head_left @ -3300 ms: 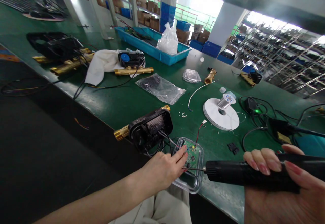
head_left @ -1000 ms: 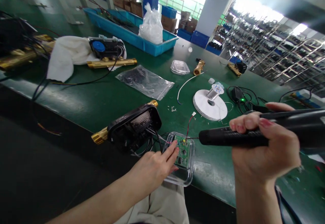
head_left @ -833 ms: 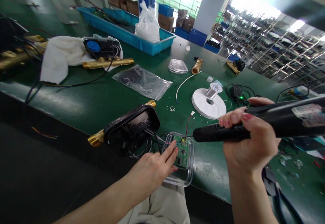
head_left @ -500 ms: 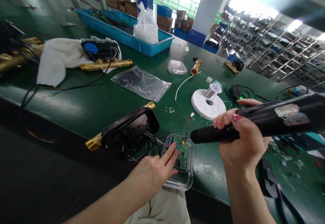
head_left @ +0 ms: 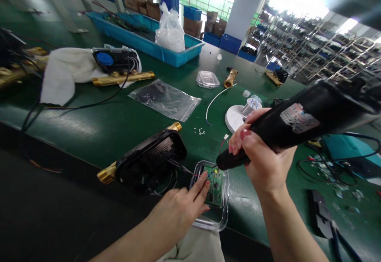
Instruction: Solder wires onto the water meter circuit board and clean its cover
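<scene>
Screwdriver [head_left: 276, 126] clamped in right hand [head_left: 263, 153], slanting down-left to circuit board [head_left: 216, 190], left hand [head_left: 184, 203] outstretched atop

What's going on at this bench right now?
One person, both hands busy. The left hand has its fingers on a green circuit board inside a clear case. The right hand grips a thick black driver, its tip at the board's far edge; whether it touches, I can't tell. Wires lead toward the board from an open black housing beside it. Small loose pieces lie beyond on the green table.
</scene>
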{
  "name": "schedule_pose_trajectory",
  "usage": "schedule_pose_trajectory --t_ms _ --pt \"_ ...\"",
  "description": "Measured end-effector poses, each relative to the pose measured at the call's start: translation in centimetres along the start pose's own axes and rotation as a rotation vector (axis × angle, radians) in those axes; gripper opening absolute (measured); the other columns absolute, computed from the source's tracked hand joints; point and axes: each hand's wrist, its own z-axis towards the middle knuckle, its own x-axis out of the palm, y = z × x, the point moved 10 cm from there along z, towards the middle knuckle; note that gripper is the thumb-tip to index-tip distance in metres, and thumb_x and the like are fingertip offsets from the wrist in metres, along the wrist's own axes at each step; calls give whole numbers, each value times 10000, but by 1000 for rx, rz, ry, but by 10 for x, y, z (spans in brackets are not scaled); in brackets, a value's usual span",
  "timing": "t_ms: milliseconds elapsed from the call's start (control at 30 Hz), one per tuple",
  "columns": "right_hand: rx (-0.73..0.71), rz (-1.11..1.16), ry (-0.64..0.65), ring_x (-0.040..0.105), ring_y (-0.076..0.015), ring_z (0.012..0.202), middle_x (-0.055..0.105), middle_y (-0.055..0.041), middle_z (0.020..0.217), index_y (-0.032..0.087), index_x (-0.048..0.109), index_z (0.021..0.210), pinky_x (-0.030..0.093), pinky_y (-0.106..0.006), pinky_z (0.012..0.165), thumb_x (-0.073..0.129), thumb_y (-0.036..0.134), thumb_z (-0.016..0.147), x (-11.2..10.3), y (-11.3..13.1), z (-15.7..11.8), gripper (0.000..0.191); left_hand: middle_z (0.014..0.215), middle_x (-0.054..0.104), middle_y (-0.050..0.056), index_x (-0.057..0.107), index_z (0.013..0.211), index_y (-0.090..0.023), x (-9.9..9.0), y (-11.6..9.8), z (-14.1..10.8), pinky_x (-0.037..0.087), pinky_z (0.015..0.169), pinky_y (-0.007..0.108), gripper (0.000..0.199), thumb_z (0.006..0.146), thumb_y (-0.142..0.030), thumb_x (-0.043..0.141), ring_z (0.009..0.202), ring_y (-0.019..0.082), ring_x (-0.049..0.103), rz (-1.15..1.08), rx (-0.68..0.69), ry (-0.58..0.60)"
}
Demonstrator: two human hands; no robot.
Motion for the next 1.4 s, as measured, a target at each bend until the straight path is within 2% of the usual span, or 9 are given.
schedule_pose_trajectory --t_ms 233,367,467,567,700,900,1033,1233,1400 --pt "48 -29 95 504 -110 510 547 44 604 193 605 857 417 -271 476 672 175 589 19 -5 1 277 1396 427 150 549 1260 -129 2 1 4 551 501 296 434 879 -338 548 614 161 650 36 4 24" --pt "55 19 125 492 -101 448 545 62 562 196 594 908 414 -257 446 643 177 645 14 -5 4 269 1414 402 134 528 1281 -138 -1 2 2 567 540 294 434 895 -337 524 645 155 654 17 -2 25" --pt "-6 145 6 476 -99 400 528 71 517 196 565 881 415 -256 436 597 170 687 -8 3 12 198 1421 395 122 498 1307 -144 -2 1 0 581 565 292 454 892 -324 532 692 158 661 -11 -2 42" --pt "-124 253 -231 460 -91 408 503 80 497 196 540 860 415 -251 463 567 139 687 -35 10 20 184 1426 383 124 491 1314 -149 0 1 -1 587 560 295 471 878 -315 556 686 160 662 9 -6 58" --pt "-215 223 -390 489 -96 448 528 84 513 199 529 902 444 -268 534 596 133 679 -43 -2 30 242 1439 343 145 486 1318 -144 3 1 -1 589 552 294 484 871 -313 563 689 168 667 44 12 70" --pt "-168 108 -445 534 -108 486 559 78 570 198 538 957 466 -278 543 617 180 674 -36 -43 45 295 1431 357 147 518 1292 -178 8 4 0 586 553 270 503 824 -321 633 685 163 678 78 2 121" --pt "-144 99 -424 533 -106 486 545 80 570 202 543 964 476 -282 540 627 201 684 -31 -57 50 293 1385 433 143 533 1278 -173 7 3 1 583 500 268 522 802 -350 657 627 159 673 100 26 122" --pt "-153 123 -417 536 -107 480 552 77 575 201 540 953 474 -279 529 626 198 682 -31 -55 49 285 1378 437 116 574 1237 -182 -4 3 2 584 474 267 527 763 -382 691 602 156 670 154 21 68" --pt "-215 185 -433 506 -100 461 536 92 527 204 541 959 461 -275 541 591 149 694 -40 -32 46 276 1366 461 108 567 1241 -180 -6 4 1 597 526 275 516 777 -376 680 629 154 671 94 1 57"
